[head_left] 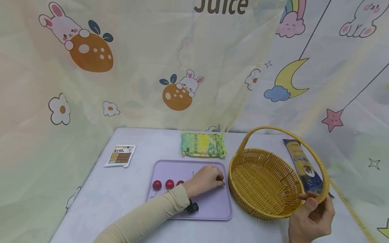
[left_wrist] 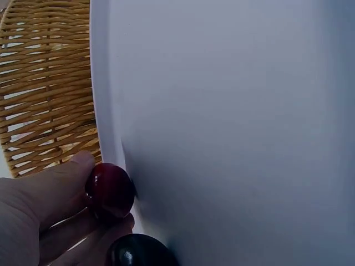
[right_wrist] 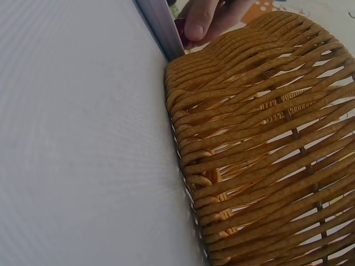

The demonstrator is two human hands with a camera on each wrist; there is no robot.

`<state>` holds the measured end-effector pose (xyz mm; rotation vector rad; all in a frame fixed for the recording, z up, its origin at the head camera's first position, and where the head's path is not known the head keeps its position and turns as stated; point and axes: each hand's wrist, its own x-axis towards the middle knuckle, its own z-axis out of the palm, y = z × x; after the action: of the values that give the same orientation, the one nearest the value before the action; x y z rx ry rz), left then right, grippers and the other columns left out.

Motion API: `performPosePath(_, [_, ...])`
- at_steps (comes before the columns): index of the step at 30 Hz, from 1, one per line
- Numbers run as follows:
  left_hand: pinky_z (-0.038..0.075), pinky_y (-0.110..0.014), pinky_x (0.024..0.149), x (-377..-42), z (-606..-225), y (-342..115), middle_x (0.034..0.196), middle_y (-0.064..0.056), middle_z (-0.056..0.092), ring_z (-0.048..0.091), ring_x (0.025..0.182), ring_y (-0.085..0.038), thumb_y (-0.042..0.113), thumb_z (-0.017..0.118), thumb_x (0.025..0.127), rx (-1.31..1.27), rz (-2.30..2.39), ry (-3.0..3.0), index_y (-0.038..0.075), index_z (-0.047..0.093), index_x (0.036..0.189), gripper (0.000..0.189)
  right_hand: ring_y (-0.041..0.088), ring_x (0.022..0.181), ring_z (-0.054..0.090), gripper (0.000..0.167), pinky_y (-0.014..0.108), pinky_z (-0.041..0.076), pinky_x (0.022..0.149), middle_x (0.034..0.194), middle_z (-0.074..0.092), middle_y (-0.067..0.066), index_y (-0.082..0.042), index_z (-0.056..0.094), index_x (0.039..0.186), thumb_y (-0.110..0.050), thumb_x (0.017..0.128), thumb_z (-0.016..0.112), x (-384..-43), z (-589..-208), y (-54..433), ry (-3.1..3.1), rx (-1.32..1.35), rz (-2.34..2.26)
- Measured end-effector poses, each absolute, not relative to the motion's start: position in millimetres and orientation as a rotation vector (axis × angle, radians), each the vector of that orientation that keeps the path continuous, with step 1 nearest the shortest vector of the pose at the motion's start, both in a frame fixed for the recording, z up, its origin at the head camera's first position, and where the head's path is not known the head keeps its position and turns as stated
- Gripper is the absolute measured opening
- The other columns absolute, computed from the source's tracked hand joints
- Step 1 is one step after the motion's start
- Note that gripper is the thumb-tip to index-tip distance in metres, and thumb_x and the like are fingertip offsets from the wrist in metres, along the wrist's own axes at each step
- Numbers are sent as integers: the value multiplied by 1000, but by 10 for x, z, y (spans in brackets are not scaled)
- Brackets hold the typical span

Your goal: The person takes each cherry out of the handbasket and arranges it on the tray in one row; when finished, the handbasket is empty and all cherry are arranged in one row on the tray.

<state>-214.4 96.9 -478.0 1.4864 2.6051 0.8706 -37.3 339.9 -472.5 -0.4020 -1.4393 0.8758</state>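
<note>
My left hand reaches over the right part of a lilac tray. Its thumb and fingers pinch a dark red cherry close to the tray's side wall. Below that cherry in the left wrist view is a darker, glossy round thing. Further left on the tray lie red cherries, one partly behind the left hand. My right hand grips the base of the handle of a yellow wicker basket, which stands beside the tray and shows bare weave inside.
A green and yellow packet lies behind the tray. To the far left is a small white and brown packet. Behind the basket's right side lies a long blue and gold packet. A patterned cloth hangs behind the white table.
</note>
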Motion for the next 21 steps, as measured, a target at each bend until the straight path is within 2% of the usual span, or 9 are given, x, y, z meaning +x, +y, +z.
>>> performPosePath(5, [54,-14,79,-2134,-4747,934,94,7,81,71,85,-1,27,84,90,1468,869,2650,15,84,100,16,1,82,63,31,11,51,76,103,65,-10,6,62,133,-12,109,54,-405,-4759,3443,-1429,-380,886])
performPosePath(12, [58,-18,81,-2122,-4524,772,98,2,82,77,91,-10,28,82,92,1415,951,2659,9,83,108,24,-5,83,61,35,11,50,78,106,62,-20,-2,60,140,-19,111,49,-385,-4757,3431,-1498,-506,834])
performPosePath(21, [61,-32,83,-2053,-4237,259,107,0,81,77,96,-19,32,80,94,1316,1032,2730,13,82,114,28,-5,86,62,35,14,48,80,106,62,-21,-11,62,141,-24,111,50,-340,-4769,3508,-1507,-570,839])
